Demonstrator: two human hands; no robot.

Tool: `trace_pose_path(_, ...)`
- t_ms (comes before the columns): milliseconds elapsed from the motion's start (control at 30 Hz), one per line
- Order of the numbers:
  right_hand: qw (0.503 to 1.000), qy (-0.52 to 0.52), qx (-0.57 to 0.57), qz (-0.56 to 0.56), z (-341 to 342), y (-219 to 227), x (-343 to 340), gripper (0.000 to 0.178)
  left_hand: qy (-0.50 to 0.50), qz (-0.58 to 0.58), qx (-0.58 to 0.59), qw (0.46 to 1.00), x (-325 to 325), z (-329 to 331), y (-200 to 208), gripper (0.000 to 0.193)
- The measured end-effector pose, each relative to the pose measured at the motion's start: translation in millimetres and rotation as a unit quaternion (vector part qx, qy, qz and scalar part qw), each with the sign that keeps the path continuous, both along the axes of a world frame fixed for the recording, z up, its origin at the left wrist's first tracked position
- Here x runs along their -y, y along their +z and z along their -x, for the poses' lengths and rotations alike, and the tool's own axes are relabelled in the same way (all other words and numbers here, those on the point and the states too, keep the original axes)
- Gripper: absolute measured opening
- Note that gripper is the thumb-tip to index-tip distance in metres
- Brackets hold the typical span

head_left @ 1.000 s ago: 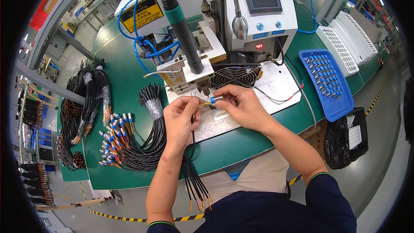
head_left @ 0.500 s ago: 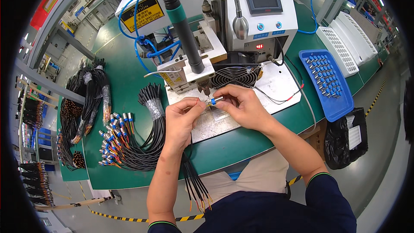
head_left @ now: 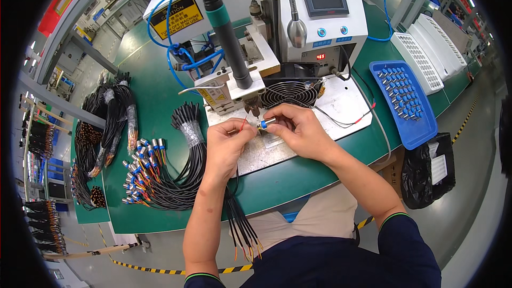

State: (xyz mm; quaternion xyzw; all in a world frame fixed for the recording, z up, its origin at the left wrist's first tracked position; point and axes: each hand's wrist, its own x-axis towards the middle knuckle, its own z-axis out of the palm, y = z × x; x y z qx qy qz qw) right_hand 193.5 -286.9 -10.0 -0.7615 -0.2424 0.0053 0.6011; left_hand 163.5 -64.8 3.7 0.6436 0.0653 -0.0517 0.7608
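Below the tip of a soldering machine (head_left: 253,108), my right hand (head_left: 304,132) pinches a small silver-and-blue cylindrical connector (head_left: 266,123) between thumb and fingers. Close by on its left, my left hand (head_left: 228,141) is closed on thin wires at a cable's end; a red wire (head_left: 244,123) sticks up from the fingertips. Yellow shows at the connector's back, but the exact contact point is too small to make out. Left of that hand, a bundle of black cables (head_left: 184,168) curves across the table, many ends fitted with connectors (head_left: 143,168). More bare-ended cables (head_left: 241,224) hang over the front edge.
A round fan (head_left: 290,94) stands behind my hands on the white metal base (head_left: 341,120). To the right lie a blue tray (head_left: 414,134) of connectors and white perforated trays (head_left: 418,58). Another cable bundle (head_left: 114,109) lies far left. A black bag (head_left: 418,186) hangs beside the table.
My left hand has shifted slightly right, and the red wire now stands more upright above its fingertips. My right hand and the connector have hardly moved.
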Motion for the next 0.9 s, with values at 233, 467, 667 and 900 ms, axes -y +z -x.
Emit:
trace_pose_path(233, 1.000, 0.000, -0.007, 0.000, -0.4, -0.5, 0.1, 0.022, 0.013, -0.015, 0.014, 1.000, 3.1, 0.3, -1.6, 0.004)
trace_pose_path(467, 1.000, 0.001, -0.013, -0.001, -0.5, 0.5, -0.6, 0.023, 0.017, -0.016, 0.011, 1.000, 2.7, 0.5, -3.2, 0.003)
trace_pose_path(667, 1.000, 0.000, -0.009, 0.000, -0.2, 1.9, 0.2, 0.024, 0.018, -0.017, 0.008, 1.000, 4.3, 0.3, -2.1, 0.002)
trace_pose_path(900, 1.000, 0.005, -0.008, 0.008, -0.4, 3.5, 1.4, 0.025, 0.018, -0.016, 0.005, 1.000, 3.8, 0.5, -2.9, 0.001)
